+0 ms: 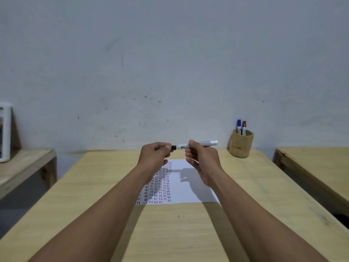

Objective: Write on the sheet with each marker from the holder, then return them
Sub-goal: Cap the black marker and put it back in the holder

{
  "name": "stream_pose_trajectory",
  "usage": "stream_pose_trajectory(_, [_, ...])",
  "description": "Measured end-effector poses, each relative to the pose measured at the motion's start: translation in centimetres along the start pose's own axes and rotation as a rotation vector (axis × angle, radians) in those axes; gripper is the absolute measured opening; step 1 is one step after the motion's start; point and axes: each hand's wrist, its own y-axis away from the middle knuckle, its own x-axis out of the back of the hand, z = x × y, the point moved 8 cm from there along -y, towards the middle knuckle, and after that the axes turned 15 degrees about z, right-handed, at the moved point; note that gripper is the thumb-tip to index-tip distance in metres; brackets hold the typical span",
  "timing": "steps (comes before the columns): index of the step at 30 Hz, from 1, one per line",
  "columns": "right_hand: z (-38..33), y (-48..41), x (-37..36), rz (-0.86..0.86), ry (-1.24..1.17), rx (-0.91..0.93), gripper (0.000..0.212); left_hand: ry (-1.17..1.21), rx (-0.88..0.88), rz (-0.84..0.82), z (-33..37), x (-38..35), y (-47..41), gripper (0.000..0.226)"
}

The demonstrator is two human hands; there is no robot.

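Observation:
My right hand (200, 163) holds a white-barrelled marker (202, 144) level above the table. My left hand (154, 154) pinches the marker's black cap end (173, 147), which is mostly hidden by the fingers. Below both hands a white sheet (188, 188) lies flat, with columns of short red and dark strokes on its left half. At the back right stands a round wooden holder (240, 145) with a blue-capped marker (238, 125) and a red-capped marker (244, 127) upright in it.
The sheet lies on a light wooden table (170, 233) set against a grey wall. Another wooden table (311, 163) stands to the right across a gap, and a lower wooden bench (24, 163) with a white framed object (4, 133) stands to the left.

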Motion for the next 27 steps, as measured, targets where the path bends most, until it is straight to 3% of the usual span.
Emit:
stream_pose_trajectory(6, [-0.8,0.5,0.2,-0.025,-0.078,-0.020,0.016,0.090,0.036,0.007,0.8,-0.9,0.5,0.012])
stream_pose_trajectory(12, [-1.7,0.5,0.4,-0.027,-0.060,-0.015,0.015,0.083,-0.039,0.018,2.5,-1.3,0.8,0.011])
stream_pose_trajectory(18, [-1.1,0.0,1.4,0.051,-0.171,-0.141,0.010,0.032,-0.075,0.051,3.0,-2.5,1.7,0.009])
stream_pose_trajectory(19, [-1.2,-0.1,1.6,0.094,-0.185,-0.143,0.015,0.022,-0.081,0.069,3.0,-2.7,1.8,0.009])
stream_pose_trajectory(22, [-2.2,-1.0,2.7,0.214,-0.110,-0.020,0.062,0.012,-0.081,0.103,3.2,-3.7,2.1,0.009])
stream_pose_trajectory(23, [-2.8,-1.1,3.1,0.225,-0.073,0.045,0.068,0.012,-0.084,0.109,3.4,-4.1,2.3,0.010])
stream_pose_trajectory(27, [-6.1,-0.8,3.7,0.191,0.320,0.311,0.022,-0.027,-0.149,0.139,5.2,-5.8,2.4,0.008])
